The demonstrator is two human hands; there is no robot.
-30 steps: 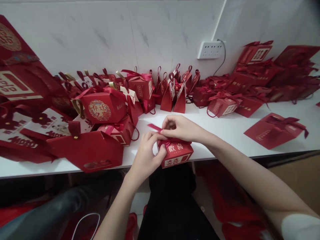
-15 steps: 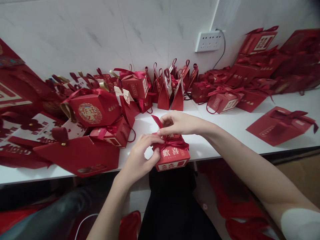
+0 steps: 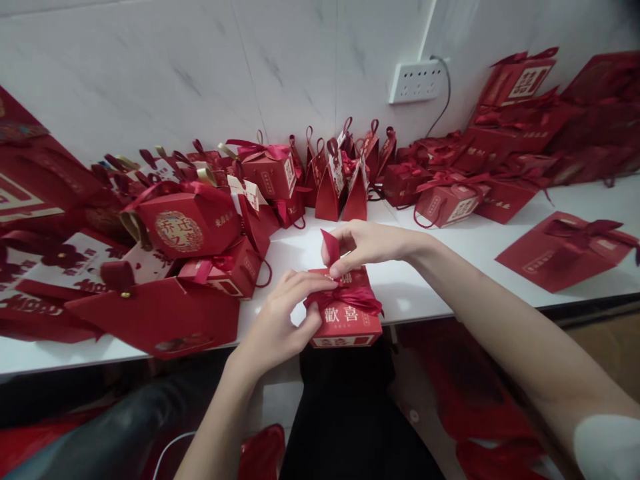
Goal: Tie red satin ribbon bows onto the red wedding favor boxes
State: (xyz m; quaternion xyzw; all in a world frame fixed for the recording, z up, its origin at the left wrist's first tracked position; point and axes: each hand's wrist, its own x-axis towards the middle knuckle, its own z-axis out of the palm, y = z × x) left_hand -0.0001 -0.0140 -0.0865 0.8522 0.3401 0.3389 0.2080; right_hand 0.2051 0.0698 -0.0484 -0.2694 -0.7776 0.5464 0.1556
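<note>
A small red gift box (image 3: 350, 324) with gold Chinese characters sits at the table's near edge in front of me. A dark red satin ribbon (image 3: 357, 297) is tied in a bow across its top. My left hand (image 3: 280, 312) has its index finger and thumb closed on the left side of the bow. Above the box, my right hand (image 3: 367, 241) pinches the ribbon between thumb and fingers, and a ribbon tail (image 3: 329, 247) sticks up beside the fingers. What lies under my right fingertips is partly hidden.
Red gift boxes (image 3: 193, 223) crowd the white table (image 3: 415, 283) at the left. Small triangular boxes (image 3: 330, 190) stand along the wall, and a lone ribboned box (image 3: 555, 253) lies at the right. A wall socket (image 3: 415, 81) has a cable plugged in.
My right hand has shifted slightly right, and the ribbon tail beside it now sits lower and further right. The left fingers stay at the bow. The view has moved a little.
</note>
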